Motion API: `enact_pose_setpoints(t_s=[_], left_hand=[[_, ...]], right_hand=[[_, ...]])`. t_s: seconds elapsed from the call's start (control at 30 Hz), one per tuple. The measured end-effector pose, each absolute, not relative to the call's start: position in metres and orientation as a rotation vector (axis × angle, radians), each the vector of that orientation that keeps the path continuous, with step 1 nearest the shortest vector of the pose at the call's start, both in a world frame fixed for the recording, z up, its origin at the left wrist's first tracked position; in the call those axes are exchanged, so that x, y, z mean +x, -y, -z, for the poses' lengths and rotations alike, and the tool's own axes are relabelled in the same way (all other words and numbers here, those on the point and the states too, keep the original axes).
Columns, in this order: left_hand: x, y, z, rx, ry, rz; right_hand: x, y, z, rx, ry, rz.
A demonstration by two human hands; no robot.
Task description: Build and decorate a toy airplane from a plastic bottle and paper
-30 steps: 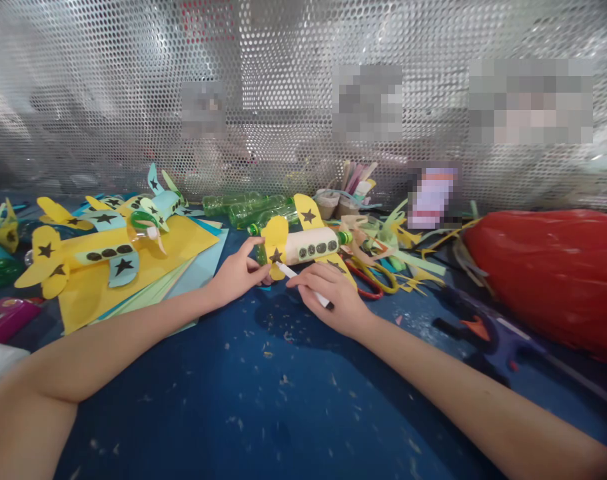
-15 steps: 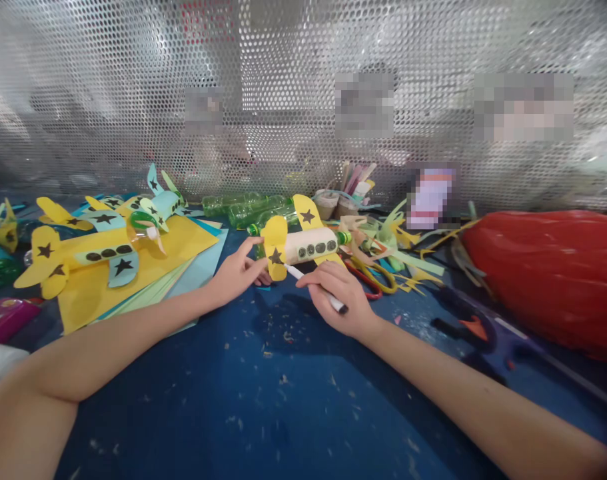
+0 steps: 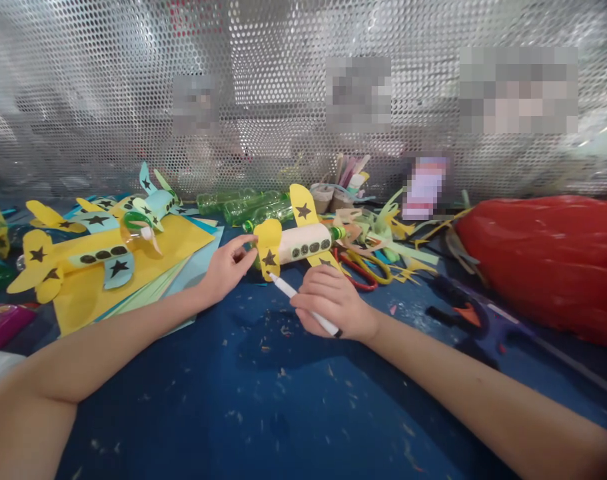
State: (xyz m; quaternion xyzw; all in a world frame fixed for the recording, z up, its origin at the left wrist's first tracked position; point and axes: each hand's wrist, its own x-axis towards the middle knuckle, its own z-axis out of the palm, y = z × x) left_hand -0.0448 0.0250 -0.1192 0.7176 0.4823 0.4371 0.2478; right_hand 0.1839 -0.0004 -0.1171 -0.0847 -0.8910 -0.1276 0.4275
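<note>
A toy plane made from a bottle wrapped in pale paper has yellow wings and a yellow tail. Black stars mark the wings and tail, and dark round windows run along its side. My left hand grips the tail end with bent fingers; some fingertips are hidden behind it. In my right hand is a white marker, its dark tip pointing at the lower edge of the tail, just under the star. Whether the tip touches the paper is hard to tell.
Finished-looking toy planes lie on coloured paper sheets at left. Behind are green bottles, cups of sticks and paper scraps. Scissors, a glue gun and a red bag lie rightward.
The marker has drawn back slightly from the tail, down and toward me, so its dark tip shows. My left fingers have shifted a little on the tail end. The view has tilted slightly.
</note>
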Motion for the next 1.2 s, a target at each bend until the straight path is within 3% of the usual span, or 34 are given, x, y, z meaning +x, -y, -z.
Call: enact_pose_setpoints(t_s=[0.27,0.87,1.2], left_hand=[[-0.044,-0.031,0.125,1.999,-1.290,-1.292],[-0.044,-0.035,0.131,2.100,-0.963,-1.028],[-0.042,-0.035,0.128,2.082,-1.091,-0.965]], right_hand=[[0.191,-0.015,0.129,-0.901,1.677,-0.115],[0.196,-0.032,0.135,-0.971,1.364,-0.190],[0.220,-0.063,0.155,-1.099,1.217,-0.112]])
